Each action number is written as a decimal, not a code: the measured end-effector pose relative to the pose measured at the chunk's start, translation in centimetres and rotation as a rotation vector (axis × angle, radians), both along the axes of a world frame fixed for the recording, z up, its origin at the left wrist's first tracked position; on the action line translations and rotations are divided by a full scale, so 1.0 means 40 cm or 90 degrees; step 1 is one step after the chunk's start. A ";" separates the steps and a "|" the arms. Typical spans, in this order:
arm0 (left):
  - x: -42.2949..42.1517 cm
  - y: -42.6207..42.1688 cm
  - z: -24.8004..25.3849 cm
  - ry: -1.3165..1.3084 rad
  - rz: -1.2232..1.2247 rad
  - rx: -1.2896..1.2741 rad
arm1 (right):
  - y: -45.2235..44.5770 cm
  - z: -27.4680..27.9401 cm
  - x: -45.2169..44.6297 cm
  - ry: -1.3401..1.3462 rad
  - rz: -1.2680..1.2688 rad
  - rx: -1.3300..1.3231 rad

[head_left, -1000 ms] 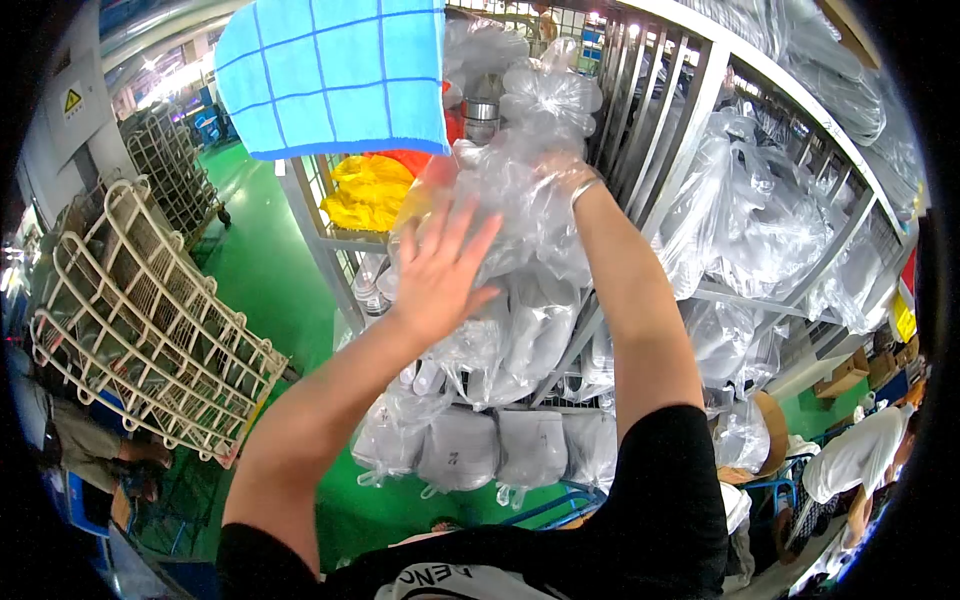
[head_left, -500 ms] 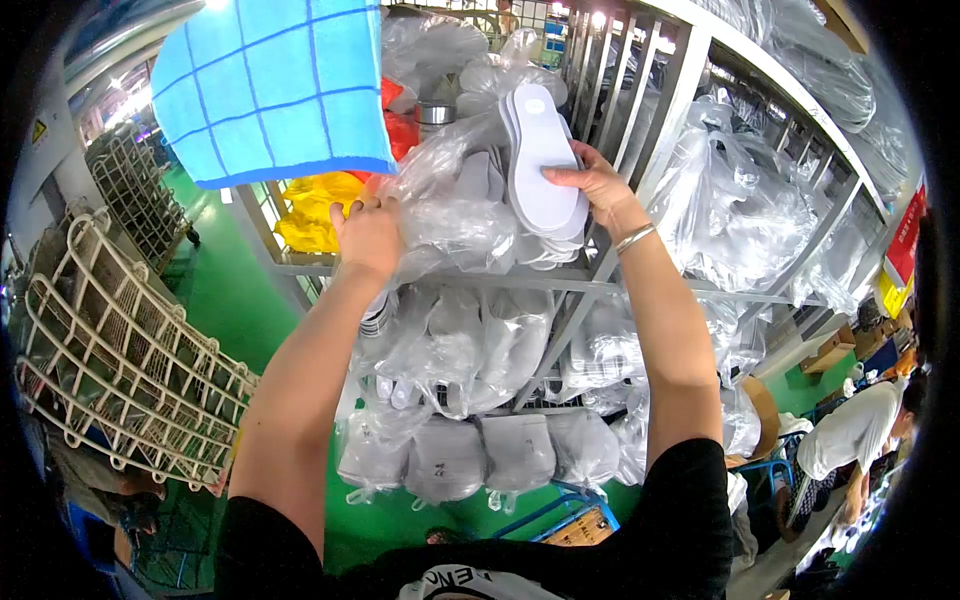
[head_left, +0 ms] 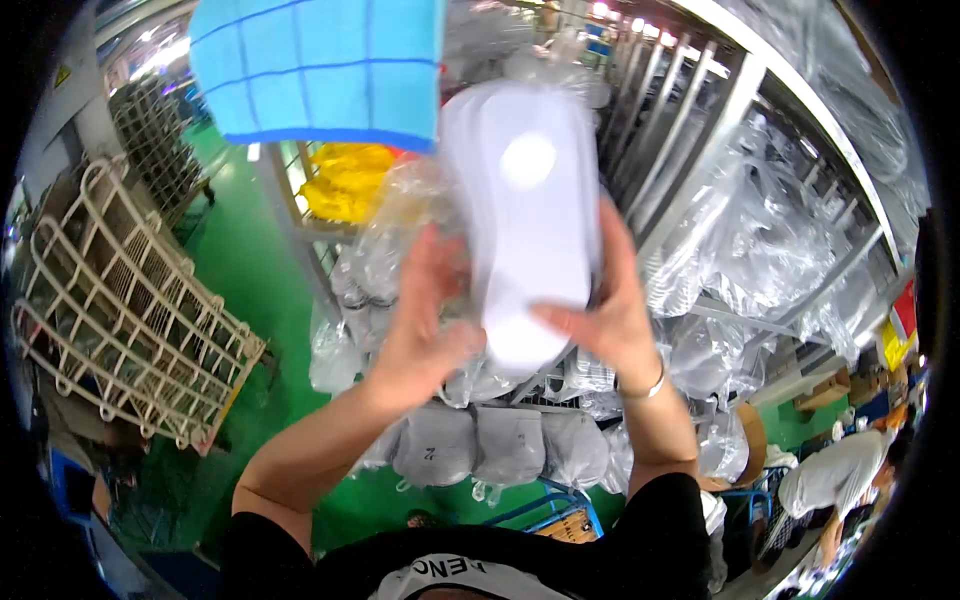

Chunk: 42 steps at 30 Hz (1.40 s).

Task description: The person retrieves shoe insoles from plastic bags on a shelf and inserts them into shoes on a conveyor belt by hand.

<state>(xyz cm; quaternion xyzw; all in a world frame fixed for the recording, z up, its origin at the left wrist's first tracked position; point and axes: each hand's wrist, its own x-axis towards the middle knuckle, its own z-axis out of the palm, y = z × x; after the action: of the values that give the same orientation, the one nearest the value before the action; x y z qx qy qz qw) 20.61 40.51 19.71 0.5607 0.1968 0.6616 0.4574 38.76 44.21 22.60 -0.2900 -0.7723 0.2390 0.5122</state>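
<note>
A stack of white insoles point(head_left: 525, 220), blurred by motion, is held upright in front of the rack. My right hand point(head_left: 605, 310) grips its lower right side, with the thumb across the front. At the lower left edge of the stack is my left hand point(head_left: 430, 315), its fingers apart and curved; whether they touch the insoles is unclear. Behind the hands, a clear plastic bag point(head_left: 405, 205) lies on the rack near a yellow bag point(head_left: 347, 182). Grey bagged bundles point(head_left: 435, 445) sit on the lower level.
A blue checked cloth point(head_left: 320, 70) hangs at the upper left of the metal rack point(head_left: 715, 105). A wire cart point(head_left: 140, 310) stands on the left. Clear bags point(head_left: 745, 220) fill the right section. A person in white point(head_left: 835, 475) is at the lower right.
The insole stack has come out of the bag area toward me in my right hand. My left hand has left the plastic bag and moved over beside the stack.
</note>
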 end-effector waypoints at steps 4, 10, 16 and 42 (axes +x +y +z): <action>-0.046 -0.059 -0.072 -0.020 -0.087 -0.153 | -0.071 -0.073 -0.128 -0.143 0.185 -0.049; -0.125 -0.206 -0.155 -0.392 0.187 -0.366 | -0.191 -0.169 -0.246 -0.028 0.317 -0.470; -0.215 -0.502 -0.320 0.077 0.813 -0.464 | -0.278 -0.328 -0.390 -0.222 0.316 -0.233; 0.099 -1.931 -0.741 -0.888 1.450 -0.441 | -1.655 -0.510 -0.588 -0.717 1.188 -0.141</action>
<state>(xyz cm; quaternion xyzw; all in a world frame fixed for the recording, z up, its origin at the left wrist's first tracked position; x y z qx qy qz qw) 24.59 -36.75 -9.93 -0.4941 0.4277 0.7262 -0.2134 15.23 -21.98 2.21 0.2970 -0.7857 0.4341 -0.3256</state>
